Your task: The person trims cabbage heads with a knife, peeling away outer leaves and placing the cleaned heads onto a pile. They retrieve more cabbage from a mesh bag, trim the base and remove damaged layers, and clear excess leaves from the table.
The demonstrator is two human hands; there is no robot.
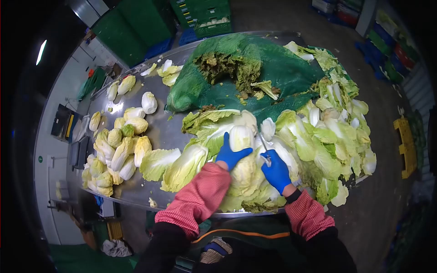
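My left hand (233, 154), in a blue glove, lies with thumb and fingers spread over a napa cabbage (241, 136) on the metal table. Its pale base points away from me. In my right hand (276, 170), also gloved in blue, is a knife (262, 142), gripped with the blade pointing away from me, just right of the cabbage. A cut-off white stem end (268, 129) sits by the blade's tip. Loose outer leaves (184, 169) lie around and beneath the cabbage.
Trimmed cabbages (120, 152) are piled at the table's left. A green net sack (291, 75) with wilted brown leaves covers the far side. A heap of leaves (330, 141) spreads along the right. Green crates (211, 25) stand behind the table, and a yellow pallet (404, 148) stands right.
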